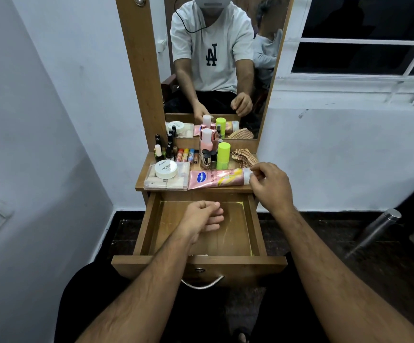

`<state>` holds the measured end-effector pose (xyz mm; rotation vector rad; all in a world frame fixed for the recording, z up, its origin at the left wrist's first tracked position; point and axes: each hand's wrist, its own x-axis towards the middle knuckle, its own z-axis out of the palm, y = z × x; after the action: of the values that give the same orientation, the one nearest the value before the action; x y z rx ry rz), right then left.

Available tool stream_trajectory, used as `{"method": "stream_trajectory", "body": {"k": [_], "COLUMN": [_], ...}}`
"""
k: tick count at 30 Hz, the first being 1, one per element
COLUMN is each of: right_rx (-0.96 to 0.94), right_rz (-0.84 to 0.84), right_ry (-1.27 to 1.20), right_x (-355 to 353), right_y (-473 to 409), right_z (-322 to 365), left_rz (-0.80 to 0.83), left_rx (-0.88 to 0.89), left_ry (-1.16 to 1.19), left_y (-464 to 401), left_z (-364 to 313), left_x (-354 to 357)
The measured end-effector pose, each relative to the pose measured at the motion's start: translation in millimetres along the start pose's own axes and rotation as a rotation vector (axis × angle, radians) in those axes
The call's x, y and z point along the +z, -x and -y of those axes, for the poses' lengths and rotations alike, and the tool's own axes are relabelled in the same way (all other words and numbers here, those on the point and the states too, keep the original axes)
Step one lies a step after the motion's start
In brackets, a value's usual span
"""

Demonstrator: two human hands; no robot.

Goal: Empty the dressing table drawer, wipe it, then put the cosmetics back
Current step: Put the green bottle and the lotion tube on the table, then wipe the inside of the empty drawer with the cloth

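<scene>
Drawer (202,243) stands bare; cosmetics (191,157) and cloth (244,157) sit on the tabletop. Our right hand (270,186) pinches the tube (215,179) cap, our left hand (204,219) hangs loosely curled, holding nothing. We judge refilling remains; wiping we cannot confirm.

Dressing table top (143,180) holds bottles (163,149), tube (215,179), cloth (244,157).

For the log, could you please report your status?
Right hand fingers on pink lotion tube's white cap. Left hand loose over empty wooden drawer. Nothing in the way.
</scene>
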<state>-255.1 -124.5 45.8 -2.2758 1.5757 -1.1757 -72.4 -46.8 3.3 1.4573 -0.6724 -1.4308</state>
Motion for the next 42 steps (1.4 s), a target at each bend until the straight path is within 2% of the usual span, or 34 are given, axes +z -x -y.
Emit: {"method": "stream_trajectory", "body": {"k": [3, 8, 11, 17, 23, 26, 31, 36, 42], "right_rx": [0.021, 0.211, 0.288, 0.401, 0.4, 0.37, 0.428, 0.533, 0.674], "right_rz": [-0.035, -0.129, -0.103, 0.118, 0.348, 0.396, 0.338, 0.194, -0.056], "right_ry": [-0.023, -0.04, -0.015, 0.043, 0.159, 0.261, 0.174, 0.03, -0.235], "right_x": [3, 4, 5, 20, 33, 37, 33, 23, -4], "right_y": [10, 3, -18, -70, -97, -101, -101, -88, -49], "right_z": [0, -11, -16, -25, -29, -32, -40, -52, -57], "left_rz": [-0.028, -0.108, -0.092, -0.012, 0.045, 0.041, 0.049, 0.05, 0.322], "left_rx": [0.111, 0.333, 0.393, 0.444, 0.424, 0.412, 0.4, 0.415, 0.353], "left_ry": [-0.222, -0.576, -0.725, -0.748, -0.707, -0.694, -0.678, -0.706, -1.023], "left_y": [6, 7, -1, -17, -26, -27, -26, -22, 4], "left_z": [3, 14, 15, 9, 3, 0, 1, 8, 14], "left_x": [-16, -30, -25, 1, 28, 34, 34, 30, 1]}}
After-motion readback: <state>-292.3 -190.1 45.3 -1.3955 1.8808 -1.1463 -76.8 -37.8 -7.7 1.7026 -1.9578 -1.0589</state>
